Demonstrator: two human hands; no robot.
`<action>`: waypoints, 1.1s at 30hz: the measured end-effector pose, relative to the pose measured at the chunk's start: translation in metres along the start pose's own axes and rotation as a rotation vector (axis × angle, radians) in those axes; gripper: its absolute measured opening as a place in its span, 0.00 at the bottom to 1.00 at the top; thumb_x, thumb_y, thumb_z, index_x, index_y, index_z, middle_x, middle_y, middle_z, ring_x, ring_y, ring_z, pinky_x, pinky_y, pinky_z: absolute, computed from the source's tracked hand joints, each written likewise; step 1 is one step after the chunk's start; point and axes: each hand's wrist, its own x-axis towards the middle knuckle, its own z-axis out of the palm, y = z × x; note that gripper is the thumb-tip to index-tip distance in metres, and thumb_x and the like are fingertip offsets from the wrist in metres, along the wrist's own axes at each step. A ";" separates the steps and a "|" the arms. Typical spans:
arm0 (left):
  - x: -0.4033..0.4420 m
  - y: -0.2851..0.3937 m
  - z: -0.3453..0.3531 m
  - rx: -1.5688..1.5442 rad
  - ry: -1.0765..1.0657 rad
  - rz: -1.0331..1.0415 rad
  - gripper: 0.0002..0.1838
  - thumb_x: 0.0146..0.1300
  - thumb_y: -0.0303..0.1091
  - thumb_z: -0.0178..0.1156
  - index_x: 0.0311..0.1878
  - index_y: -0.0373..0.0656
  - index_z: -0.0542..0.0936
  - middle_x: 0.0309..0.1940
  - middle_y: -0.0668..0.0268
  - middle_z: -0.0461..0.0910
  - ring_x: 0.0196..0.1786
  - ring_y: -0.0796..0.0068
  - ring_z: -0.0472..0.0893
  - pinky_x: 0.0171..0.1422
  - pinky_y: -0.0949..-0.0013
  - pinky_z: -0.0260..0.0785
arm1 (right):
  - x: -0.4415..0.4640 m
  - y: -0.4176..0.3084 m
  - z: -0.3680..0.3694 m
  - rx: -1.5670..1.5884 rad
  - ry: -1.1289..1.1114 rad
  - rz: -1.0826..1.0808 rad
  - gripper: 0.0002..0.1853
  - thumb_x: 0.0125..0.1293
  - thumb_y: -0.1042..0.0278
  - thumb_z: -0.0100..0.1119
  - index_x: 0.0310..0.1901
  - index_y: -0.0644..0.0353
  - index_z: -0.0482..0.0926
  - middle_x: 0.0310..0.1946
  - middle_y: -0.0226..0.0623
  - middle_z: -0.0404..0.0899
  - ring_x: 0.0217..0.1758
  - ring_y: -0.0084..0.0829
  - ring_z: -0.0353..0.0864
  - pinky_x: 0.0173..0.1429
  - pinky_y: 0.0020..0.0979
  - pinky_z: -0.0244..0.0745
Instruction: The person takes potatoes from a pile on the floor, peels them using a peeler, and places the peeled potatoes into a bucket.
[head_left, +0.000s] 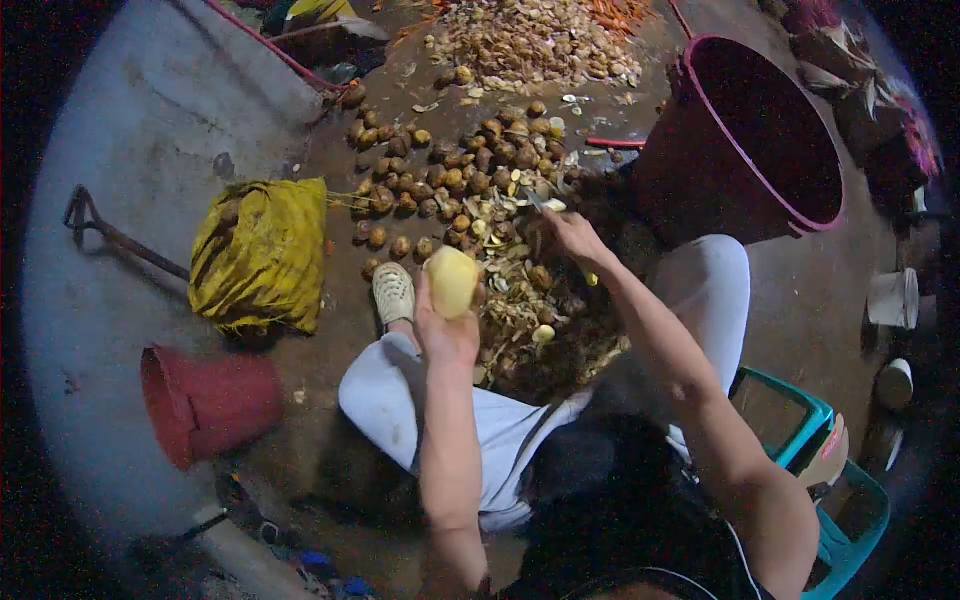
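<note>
A peeled, pale yellow potato (453, 283) rests in my left hand (446, 325), with the fingers wrapped round its sides. My right hand (575, 238) is closed on a knife (535, 200), whose blade points up and left over the pile. Unpeeled brown potatoes (480, 160) lie on the floor in front of me. Peelings (515, 300) are heaped between my legs, below and between the two hands.
A large dark red tub (690, 150) stands at the upper right, a yellow sack (260, 255) and a red bucket (225, 400) at the left. Pale scraps (530, 50) are piled at the back. A teal plastic frame (850, 510) is at the lower right.
</note>
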 end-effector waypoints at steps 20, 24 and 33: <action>0.013 0.027 0.004 0.012 0.011 -0.032 0.17 0.70 0.44 0.51 0.51 0.40 0.75 0.40 0.58 0.81 0.17 0.74 0.75 0.09 0.82 0.56 | 0.040 0.166 0.077 -0.223 -0.167 -0.058 0.33 0.56 0.71 0.57 0.67 0.54 0.64 0.53 0.53 0.76 0.56 0.53 0.75 0.57 0.45 0.72; 0.008 0.021 0.017 0.221 0.048 0.054 0.13 0.67 0.41 0.57 0.46 0.42 0.78 0.34 0.64 0.80 0.20 0.77 0.74 0.14 0.78 0.59 | 0.021 0.147 0.066 -0.114 -0.131 0.029 0.27 0.58 0.75 0.48 0.62 0.56 0.69 0.49 0.51 0.79 0.50 0.53 0.79 0.51 0.46 0.76; 0.007 0.004 0.016 0.451 0.009 0.224 0.12 0.64 0.37 0.61 0.44 0.38 0.79 0.30 0.66 0.80 0.20 0.80 0.77 0.13 0.81 0.57 | 0.026 0.041 -0.019 0.004 -0.119 -0.405 0.23 0.56 0.64 0.69 0.52 0.62 0.77 0.46 0.38 0.82 0.47 0.30 0.79 0.54 0.34 0.72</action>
